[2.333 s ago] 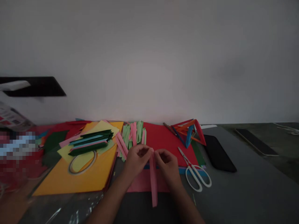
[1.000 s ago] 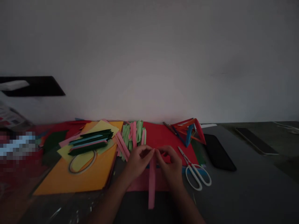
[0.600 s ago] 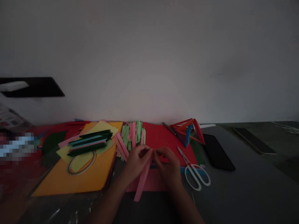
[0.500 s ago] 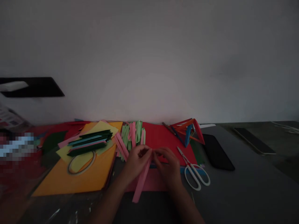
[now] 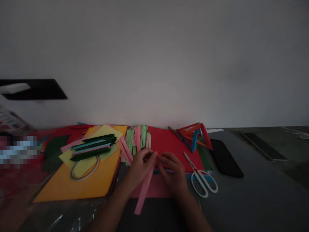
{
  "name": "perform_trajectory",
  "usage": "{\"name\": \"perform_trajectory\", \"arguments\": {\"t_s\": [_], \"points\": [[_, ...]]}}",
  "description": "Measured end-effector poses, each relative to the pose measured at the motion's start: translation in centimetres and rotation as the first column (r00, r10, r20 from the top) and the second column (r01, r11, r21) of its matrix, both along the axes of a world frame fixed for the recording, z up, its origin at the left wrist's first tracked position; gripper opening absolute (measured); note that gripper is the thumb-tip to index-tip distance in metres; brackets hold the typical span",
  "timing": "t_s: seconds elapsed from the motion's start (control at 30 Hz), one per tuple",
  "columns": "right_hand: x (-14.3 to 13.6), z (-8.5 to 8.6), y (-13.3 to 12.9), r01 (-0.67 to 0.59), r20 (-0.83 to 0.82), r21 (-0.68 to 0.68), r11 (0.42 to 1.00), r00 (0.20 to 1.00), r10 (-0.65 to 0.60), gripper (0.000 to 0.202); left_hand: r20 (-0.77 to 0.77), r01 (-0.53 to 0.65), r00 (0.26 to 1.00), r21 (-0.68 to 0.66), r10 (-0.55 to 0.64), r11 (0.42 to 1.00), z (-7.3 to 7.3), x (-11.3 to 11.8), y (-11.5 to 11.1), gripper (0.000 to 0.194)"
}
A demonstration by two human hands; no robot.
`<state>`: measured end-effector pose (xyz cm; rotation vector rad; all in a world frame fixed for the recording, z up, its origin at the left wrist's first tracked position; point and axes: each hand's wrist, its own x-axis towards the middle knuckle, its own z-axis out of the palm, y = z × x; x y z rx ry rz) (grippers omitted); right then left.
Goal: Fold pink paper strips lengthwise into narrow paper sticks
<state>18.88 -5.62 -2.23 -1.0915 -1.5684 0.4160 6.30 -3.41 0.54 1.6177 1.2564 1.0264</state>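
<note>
Far left: one black flat panel, smooth, oblong, a white object across it; below, one clear container with a printed label, too blurred to read. Beside these, red and dark green paper, matte.

Left: one stack of orange paper, square-cornered; on it, yellow sheets, one thin pale ring, and a pile of folded strips, dark green, blue and pink, number not countable.

Left of centre, far side: one bundle of narrow strips, pale green and pink, many, overlapping.

Centre, near: left hand, thumb and forefinger pinching the upper end of one pink strip, flat paper, slanting down to the near left over a pink sheet. Right hand, fingers curled just beside that end; whether they grip it cannot be told.

Beyond the hands: one red sheet, smooth. Right, one pair of scissors, metal blades, white looped handles; farther, one angular framework of red, orange and blue strips. Farther right: one black slab, rounded corners.
</note>
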Motion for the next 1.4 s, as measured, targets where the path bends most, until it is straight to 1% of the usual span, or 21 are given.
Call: {"name": "perform_trajectory", "arguments": {"t_s": [0.1, 0.2, 0.3, 0.37, 0.43, 0.53, 0.6, 0.7, 0.8, 0.87, 0.9, 0.97, 1.03, 1.1, 1.17, 1.23, 1.27, 1.3, 1.33, 1.37, 1.4], "points": [[-0.2, 0.0, 0.0, -0.022, -0.14, -0.079, 0.997, 0.99, 0.011, 0.014, -0.005, 0.026, 1.0, 0.006, -0.026, 1.0, 0.2, -0.1, -0.1, 0.02], [-0.4, -0.3, 0.4, -0.05, -0.34, -0.227, 0.973, 0.94, -0.031, 0.013, -0.023, 0.056, 0.998, 0.003, -0.056, 0.998, 0.5, -0.1, -0.3, 0.02], [-0.5, -0.7, 0.8, -0.163, -0.495, -0.332, 0.929, 0.868, -0.025, 0.016, -0.046, 0.077, 0.996, 0.014, -0.076, 0.997, 0.7, 0.0, -0.5, 0.021], [-0.5, -0.9, 1.0, -0.22, -0.552, -0.357, 0.908, 0.834, -0.015, 0.017, -0.073, 0.076, 0.995, 0.035, -0.073, 0.997, 0.7, 0.0, -0.5, 0.022], [-0.5, -0.9, 1.0, -0.225, -0.551, -0.363, 0.904, 0.834, -0.014, 0.017, -0.111, 0.069, 0.992, 0.056, -0.063, 0.996, 0.7, -0.1, -0.5, 0.022], [-0.5, -0.6, 0.8, -0.157, -0.45, -0.377, 0.913, 0.892, -0.033, 0.017, -0.143, 0.055, 0.989, 0.069, -0.044, 0.996, 0.4, -0.1, -0.5, 0.023], [-0.6, -0.4, 0.5, -0.115, -0.384, -0.391, 0.913, 0.922, -0.048, 0.016, -0.131, 0.05, 0.99, 0.061, -0.041, 0.997, 0.2, 0.0, -0.4, 0.024], [-0.6, -0.5, 0.5, -0.068, -0.396, -0.386, 0.92, 0.913, -0.099, 0.017, -0.049, 0.087, 0.995, -0.016, -0.087, 0.996, -0.1, 0.1, -0.2, 0.027], [0.0, -1.1, 1.0, 0.071, -0.459, -0.376, 0.924, 0.852, -0.253, 0.02, 0.038, 0.159, 0.987, -0.181, -0.155, 0.971, -0.2, -0.1, 0.0, 0.03], [0.6, -1.5, 1.4, 0.204, -0.491, -0.389, 0.898, 0.779, -0.39, 0.022, 0.052, 0.167, 0.986, -0.276, -0.159, 0.946, -0.1, -0.3, 0.2, 0.03], [1.0, -1.7, 1.6, 0.235, -0.51, -0.412, 0.88, 0.741, -0.436, 0.023, 0.05, 0.159, 0.987, -0.31, -0.15, 0.938, -0.1, -0.5, 0.2, 0.031], [1.6, -1.9, 1.7, 0.27, -0.54, -0.457, 0.848, 0.673, -0.506, 0.024, 0.05, 0.124, 0.992, -0.351, -0.114, 0.928, -0.1, -0.8, 0.4, 0.03], [1.9, -2.1, 1.7, 0.303, -0.549, -0.495, 0.814, 0.618, -0.563, 0.025, 0.091, 0.081, 0.995, -0.368, -0.051, 0.926, -0.4, -1.0, 0.7, 0.028], [2.1, -2.1, 1.7, 0.341, -0.535, -0.526, 0.779, 0.579, -0.615, 0.026, 0.2, 0.039, 0.979, -0.391, 0.044, 0.919, -0.7, -1.1, 0.9, 0.024], [2.2, -2.1, 1.6, 0.375, -0.522, -0.528, 0.762, 0.565, -0.639, 0.027, 0.283, 0.01, 0.952, -0.407, 0.117, 0.913, -1.0, -1.0, 1.1, 0.022], [2.0, -2.0, 1.5, 0.434, -0.504, -0.479, 0.763, 0.576, -0.643, 0.029, 0.323, -0.006, 0.935, -0.401, 0.147, 0.916, -1.1, -0.9, 1.1, 0.023], [1.8, -1.9, 1.5, 0.477, -0.479, -0.432, 0.765, 0.598, -0.643, 0.031, 0.332, -0.007, 0.931, -0.393, 0.15, 0.919, -1.1, -0.8, 1.1, 0.024], [1.6, -1.8, 1.4, 0.516, -0.434, -0.368, 0.773, 0.64, -0.634, 0.031, 0.337, -0.004, 0.93, -0.385, 0.145, 0.923, -1.1, -0.7, 1.1, 0.025], [1.3, -1.6, 1.2, 0.536, -0.366, -0.288, 0.794, 0.704, -0.608, 0.028, 0.338, 0.0, 0.931, -0.378, 0.138, 0.926, -1.1, -0.7, 1.1, 0.026], [1.0, -1.5, 1.1, 0.526, -0.28, -0.194, 0.828, 0.779, -0.561, 0.024, 0.338, 0.007, 0.932, -0.37, 0.127, 0.929, -1.0, -0.6, 1.0, 0.027], [0.7, -1.5, 1.0, 0.472, -0.18, -0.098, 0.876, 0.858, -0.482, 0.02, 0.338, 0.017, 0.934, -0.358, 0.113, 0.934, -1.0, -0.6, 1.0, 0.027]]}}
